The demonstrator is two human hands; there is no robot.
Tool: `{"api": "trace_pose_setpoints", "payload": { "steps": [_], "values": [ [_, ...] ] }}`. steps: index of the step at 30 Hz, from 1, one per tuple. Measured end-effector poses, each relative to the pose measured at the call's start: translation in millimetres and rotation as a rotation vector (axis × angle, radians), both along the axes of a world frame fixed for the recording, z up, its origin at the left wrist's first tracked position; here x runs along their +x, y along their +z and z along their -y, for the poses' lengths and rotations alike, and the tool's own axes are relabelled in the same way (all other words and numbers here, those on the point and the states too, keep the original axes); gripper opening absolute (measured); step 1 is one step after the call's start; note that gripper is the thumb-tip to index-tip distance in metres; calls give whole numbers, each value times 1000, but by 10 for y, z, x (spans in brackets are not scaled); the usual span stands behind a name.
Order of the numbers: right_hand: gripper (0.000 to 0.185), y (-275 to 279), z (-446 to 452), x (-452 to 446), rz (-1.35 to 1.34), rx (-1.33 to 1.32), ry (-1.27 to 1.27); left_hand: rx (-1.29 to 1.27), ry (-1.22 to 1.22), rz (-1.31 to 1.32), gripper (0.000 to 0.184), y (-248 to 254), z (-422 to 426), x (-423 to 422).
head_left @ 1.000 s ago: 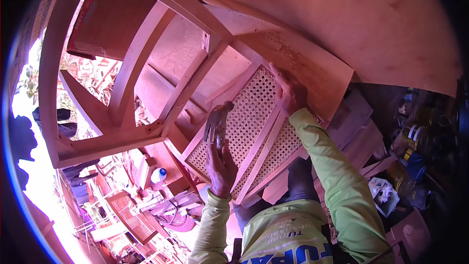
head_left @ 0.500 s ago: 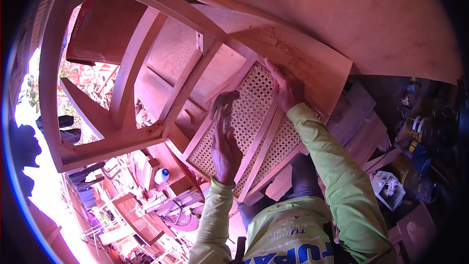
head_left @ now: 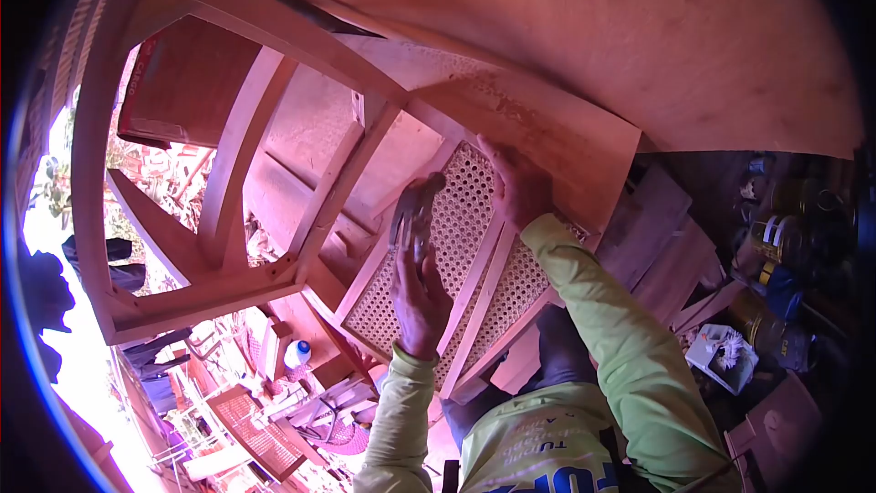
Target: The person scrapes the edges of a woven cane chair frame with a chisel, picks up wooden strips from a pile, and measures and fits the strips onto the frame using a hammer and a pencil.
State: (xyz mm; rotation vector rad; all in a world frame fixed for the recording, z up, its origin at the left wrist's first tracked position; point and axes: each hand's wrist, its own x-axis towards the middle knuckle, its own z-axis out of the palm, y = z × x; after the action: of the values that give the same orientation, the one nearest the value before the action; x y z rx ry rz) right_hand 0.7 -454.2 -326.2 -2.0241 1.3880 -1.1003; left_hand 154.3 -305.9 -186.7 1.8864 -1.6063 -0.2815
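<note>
A wooden chair frame (head_left: 351, 173) lies tilted in front of me, its woven cane panel (head_left: 452, 205) crossed by two slats. My left hand (head_left: 422, 306) is closed round a hammer (head_left: 415, 212), seen foreshortened and held over the cane panel. Its handle is mostly hidden by the hand. My right hand (head_left: 522, 187) grips the far side rail of the panel, with the thumb on the cane side and a finger stretched along the rail. Some of its fingers are hidden. The chair's legs and curved rails reach to the upper left.
Beneath the chair is a wooden board (head_left: 566, 137), with a large pale surface (head_left: 712, 46) above it. Tins (head_left: 776, 237) and a white container (head_left: 721, 353) stand at right. Another cane-panelled frame (head_left: 251, 429) and a bottle (head_left: 297, 353) are at lower left. A cardboard box (head_left: 187, 82) sits behind the frame.
The hammer head was blurred by motion earlier and shows sharply now. The view has shifted slightly, and my right hand stays on the rail.
</note>
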Motion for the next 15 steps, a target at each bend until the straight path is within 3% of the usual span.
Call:
{"api": "trace_pose_setpoints", "payload": {
  "steps": [3,8,15],
  "values": [
    [72,13,20,2,21,-1,-14,-117,-73,13,41,-128,262,-13],
    [66,11,8,1,17,11,-15,-22,-173,75,56,-246,481,-49],
    [70,-8,-3,-1,33,21,-28,-19,-52,-53,57,21,449,-81]
  ]
}}
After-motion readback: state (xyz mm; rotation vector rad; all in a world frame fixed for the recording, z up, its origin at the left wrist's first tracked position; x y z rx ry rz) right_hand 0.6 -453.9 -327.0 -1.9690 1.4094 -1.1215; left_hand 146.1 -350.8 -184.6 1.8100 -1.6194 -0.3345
